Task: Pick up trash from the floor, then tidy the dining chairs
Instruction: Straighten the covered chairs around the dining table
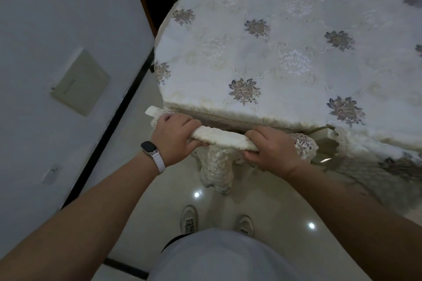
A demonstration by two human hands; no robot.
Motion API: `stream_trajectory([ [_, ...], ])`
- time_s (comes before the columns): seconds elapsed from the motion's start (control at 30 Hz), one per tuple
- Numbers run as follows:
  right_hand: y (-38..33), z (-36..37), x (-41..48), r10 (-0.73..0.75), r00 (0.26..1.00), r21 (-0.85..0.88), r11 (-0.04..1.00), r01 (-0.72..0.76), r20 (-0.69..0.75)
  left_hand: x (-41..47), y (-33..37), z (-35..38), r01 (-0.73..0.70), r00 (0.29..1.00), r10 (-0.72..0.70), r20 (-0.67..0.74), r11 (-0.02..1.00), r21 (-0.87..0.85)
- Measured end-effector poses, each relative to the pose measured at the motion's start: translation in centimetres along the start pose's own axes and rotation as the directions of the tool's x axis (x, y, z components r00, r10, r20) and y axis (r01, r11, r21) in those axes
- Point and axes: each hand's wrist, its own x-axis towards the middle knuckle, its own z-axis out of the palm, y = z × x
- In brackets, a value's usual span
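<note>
left hand, right hand: fingers wrapped round chair back at bench near edge. advice: push evenly, straight in.

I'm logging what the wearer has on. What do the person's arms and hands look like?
The left forearm and right forearm are bare, with no sleeves in view. The left hand has a smartwatch at its wrist: a dark rectangular face on a pale ribbed band. The right hand and its wrist wear nothing; neither hand is gloved.
</note>
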Motion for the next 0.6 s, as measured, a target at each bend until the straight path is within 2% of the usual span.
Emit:
stream_trajectory([
  [0.23, 1.5, 1.7, 0.7, 0.004, 0.989, 0.001, 1.000, -0.004, 0.150, 1.3, -1.2, 1.6, 0.002, 1.000, -0.001, 0.026, 1.000, -0.024],
  [0.37, 2.3, 2.5, 1.1, 0.077, 0.977, -0.008, 0.997, -0.077, 0.198, 2.6, -1.8, 2.2, 0.056, 0.996, -0.052, 0.077, 0.997, -0.045],
  [0.6, 2.9, 2.2, 1.2, 0.188, 0.950, -0.077, 0.982, -0.175, 0.249, 4.1, -1.8, 2.9, 0.022, 0.992, -0.014, 0.128, 0.998, -0.066],
])
